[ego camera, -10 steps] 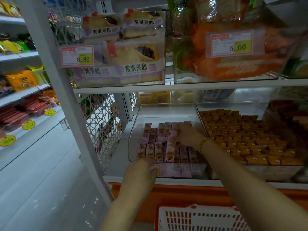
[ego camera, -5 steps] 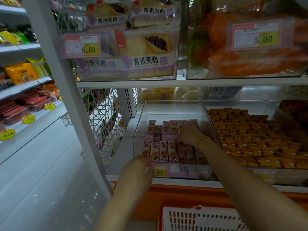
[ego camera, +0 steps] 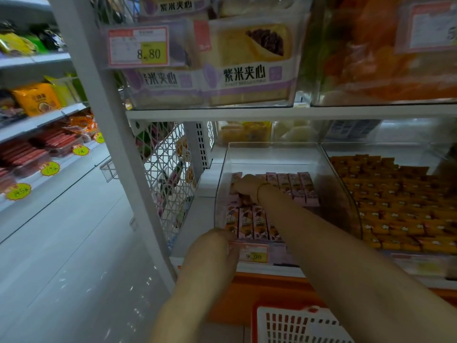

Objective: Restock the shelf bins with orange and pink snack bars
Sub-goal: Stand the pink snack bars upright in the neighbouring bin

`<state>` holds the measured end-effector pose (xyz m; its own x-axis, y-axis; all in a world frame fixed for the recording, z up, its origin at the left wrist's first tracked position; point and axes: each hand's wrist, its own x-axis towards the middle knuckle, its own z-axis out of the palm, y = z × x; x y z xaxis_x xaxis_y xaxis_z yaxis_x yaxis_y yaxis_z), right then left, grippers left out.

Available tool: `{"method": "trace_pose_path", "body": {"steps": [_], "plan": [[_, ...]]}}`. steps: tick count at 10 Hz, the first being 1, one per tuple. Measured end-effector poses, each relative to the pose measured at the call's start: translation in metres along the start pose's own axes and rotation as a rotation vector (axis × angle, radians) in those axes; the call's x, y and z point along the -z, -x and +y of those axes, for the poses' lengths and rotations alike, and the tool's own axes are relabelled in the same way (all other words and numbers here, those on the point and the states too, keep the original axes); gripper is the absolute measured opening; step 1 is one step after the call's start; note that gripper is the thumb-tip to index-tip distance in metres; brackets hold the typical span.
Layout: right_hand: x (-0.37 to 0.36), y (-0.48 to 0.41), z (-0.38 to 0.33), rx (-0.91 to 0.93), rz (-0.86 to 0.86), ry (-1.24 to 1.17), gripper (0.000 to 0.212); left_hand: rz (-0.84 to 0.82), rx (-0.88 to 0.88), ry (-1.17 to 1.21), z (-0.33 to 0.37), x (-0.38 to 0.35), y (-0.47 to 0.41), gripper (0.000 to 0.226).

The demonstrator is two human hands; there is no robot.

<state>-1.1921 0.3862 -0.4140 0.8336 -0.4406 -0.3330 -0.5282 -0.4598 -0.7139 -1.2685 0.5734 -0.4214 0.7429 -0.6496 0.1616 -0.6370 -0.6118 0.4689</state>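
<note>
The right hand lies on pink bars (gripping or not, cannot tell); the left hand holds the bin

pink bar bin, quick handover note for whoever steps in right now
Left hand: on the front left corner of the pink bar bin, grip unclear.
Right hand: inside the bin, fingers down on the back row of pink bars, hold unclear.
Done: two rows of pink bars laid; orange bars lie packed to the right.
To do: back of the pink bin is bare; basket sits below the bin.
</note>
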Motion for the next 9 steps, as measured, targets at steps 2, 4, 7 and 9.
{"method": "trace_pose_path", "body": {"steps": [2,4,7,9], "plan": [[0.0,0.018,-0.001,-0.03,0.032,-0.294,0.02,-0.023,0.025,0.003,0.001,-0.001,0.002,0.029],[0.014,0.044,0.018,0.003,-0.065,-0.841,0.013,0.072,0.1,0.237,0.013,0.001,0.007,0.033],[0.016,0.17,0.078,0.208,-0.105,-0.706,0.03,-0.057,0.251,0.973,0.033,0.009,0.003,0.017],[0.029,0.201,0.099,0.22,0.148,-0.628,0.027,-0.346,0.173,0.971,0.051,0.002,0.016,0.019]]}}
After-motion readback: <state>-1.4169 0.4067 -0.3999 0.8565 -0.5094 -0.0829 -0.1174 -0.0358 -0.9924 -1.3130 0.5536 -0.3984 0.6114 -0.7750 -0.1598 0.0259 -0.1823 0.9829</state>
